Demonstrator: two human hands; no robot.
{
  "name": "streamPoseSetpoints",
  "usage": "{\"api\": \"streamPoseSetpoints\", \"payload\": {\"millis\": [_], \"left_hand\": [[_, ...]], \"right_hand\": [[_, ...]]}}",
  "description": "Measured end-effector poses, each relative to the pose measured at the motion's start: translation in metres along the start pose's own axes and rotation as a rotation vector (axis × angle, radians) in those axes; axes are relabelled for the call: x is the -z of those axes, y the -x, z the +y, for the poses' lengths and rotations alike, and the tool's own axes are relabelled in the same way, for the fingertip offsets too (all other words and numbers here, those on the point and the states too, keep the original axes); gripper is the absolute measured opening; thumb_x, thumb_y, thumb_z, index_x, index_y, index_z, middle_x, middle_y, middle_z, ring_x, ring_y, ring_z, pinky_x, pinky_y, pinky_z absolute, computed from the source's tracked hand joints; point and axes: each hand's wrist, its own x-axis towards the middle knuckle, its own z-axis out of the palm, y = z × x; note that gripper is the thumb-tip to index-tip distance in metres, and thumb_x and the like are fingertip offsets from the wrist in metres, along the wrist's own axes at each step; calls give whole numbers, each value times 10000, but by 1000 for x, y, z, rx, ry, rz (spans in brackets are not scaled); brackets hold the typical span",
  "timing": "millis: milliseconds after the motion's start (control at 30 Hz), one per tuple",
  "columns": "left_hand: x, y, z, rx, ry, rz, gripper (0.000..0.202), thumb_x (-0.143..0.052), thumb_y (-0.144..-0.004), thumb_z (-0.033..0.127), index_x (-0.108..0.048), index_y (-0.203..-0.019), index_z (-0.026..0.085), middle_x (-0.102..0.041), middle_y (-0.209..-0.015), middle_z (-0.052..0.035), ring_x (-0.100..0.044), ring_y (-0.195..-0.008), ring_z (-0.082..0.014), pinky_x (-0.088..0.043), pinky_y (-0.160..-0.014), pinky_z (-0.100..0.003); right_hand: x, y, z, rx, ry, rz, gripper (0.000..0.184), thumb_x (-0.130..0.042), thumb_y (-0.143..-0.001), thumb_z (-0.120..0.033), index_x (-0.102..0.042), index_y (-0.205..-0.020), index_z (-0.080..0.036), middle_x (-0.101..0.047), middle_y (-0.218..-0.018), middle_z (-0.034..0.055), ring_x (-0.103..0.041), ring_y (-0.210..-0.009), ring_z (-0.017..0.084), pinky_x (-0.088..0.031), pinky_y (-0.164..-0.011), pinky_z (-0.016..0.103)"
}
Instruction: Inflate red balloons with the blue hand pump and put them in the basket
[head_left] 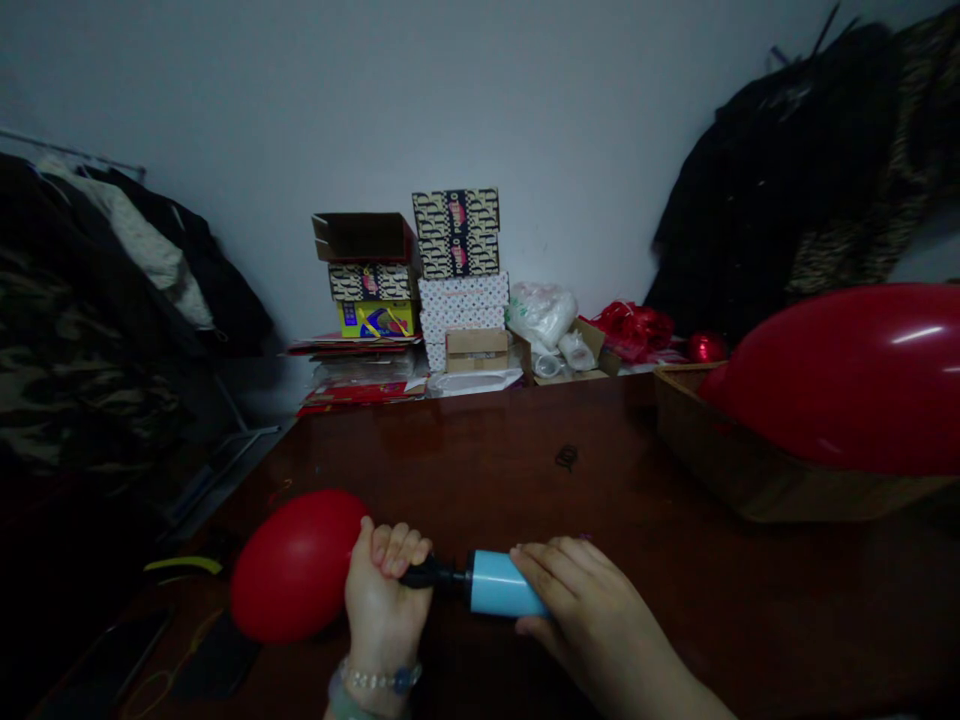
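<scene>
My left hand [390, 580] is closed around the black end of a light blue balloon pump [507, 584]. Directly left of that fist bulges a red balloon [296, 565], partly inflated. Its neck is hidden inside my fingers, so I cannot see how it meets the pump. My right hand [589, 610] wraps the blue barrel from the other side, covering its right end. The pump lies roughly level above the dark table, between both hands.
A brown basket [697, 420] at the right holds a large red balloon [855, 380]. A black coil [567, 457] lies mid-table on the dark wooden table [480, 440]. At left are a phone [105, 660] and a yellow strip [184, 566]. Stacked boxes [457, 235] stand behind.
</scene>
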Motion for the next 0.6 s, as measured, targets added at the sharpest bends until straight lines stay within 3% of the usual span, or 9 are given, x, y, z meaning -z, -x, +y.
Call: {"api": "streamPoseSetpoints", "payload": {"millis": [200,600], "left_hand": [[-3,5,-2,-22,-66,-35,447,-514,-883,186,-235,-534,194,-244,-416,80,-274,-323,-53,-266,-386,-222],[2,-11,52,-150,-56,-47,435,-393,-928,143,-231,-527,192,-283,-392,70,-301,-315,-56,-301,-391,-205]], "right_hand": [[4,-4,-5,-21,-83,-66,470,-742,-771,-262,-604,-1215,-198,-692,-1120,78,-639,-956,241,-518,-878,390],[22,-6,17,26,-109,-130,464,-713,-815,-318,-583,-1245,-204,-679,-1148,80,-632,-976,242,-524,-875,409]]}}
